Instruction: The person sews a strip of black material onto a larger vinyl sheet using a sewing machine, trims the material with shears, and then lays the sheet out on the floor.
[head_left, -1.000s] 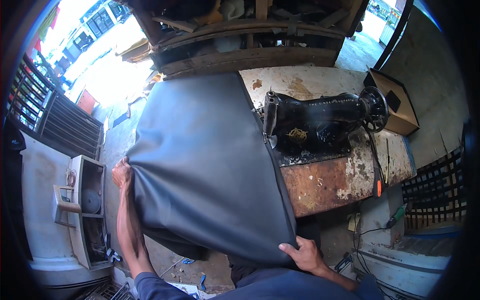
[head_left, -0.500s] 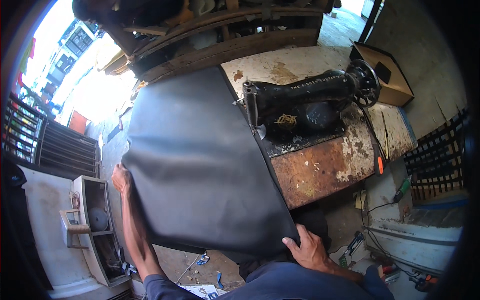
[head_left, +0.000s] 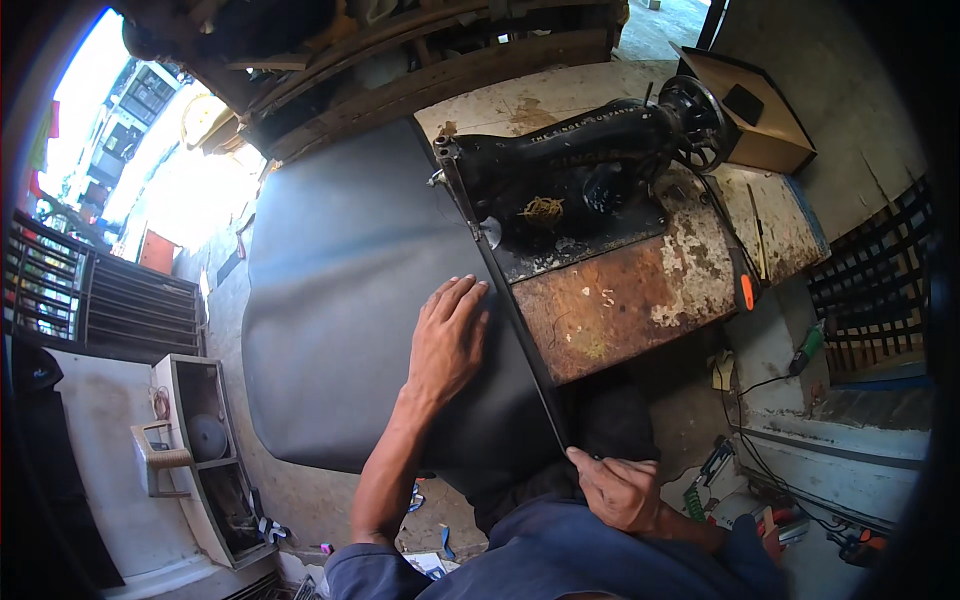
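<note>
A large black leather-like sheet (head_left: 330, 340) hangs over the left part of the worktable and down toward my lap. Its right edge runs under the needle end of a black sewing machine (head_left: 580, 160). My left hand (head_left: 450, 335) lies flat on the sheet, fingers stretched toward the machine and close to that edge. At the sheet's near right corner, my right hand (head_left: 615, 490) pinches the narrow edge between thumb and fingers. Whether the machine's foot presses on the sheet is too small to tell.
Worn wood of the worktable (head_left: 610, 310) shows right of the sheet. An orange-tipped tool (head_left: 745, 290) hangs at its right edge, near an open cardboard box (head_left: 770, 130). A wooden rack (head_left: 420, 75) stands behind. At left is a white shelf unit (head_left: 195, 450).
My left hand has left the sheet's left edge and moved right onto its surface near the machine. The right hand has closed tighter on the corner. The view has shifted slightly.
</note>
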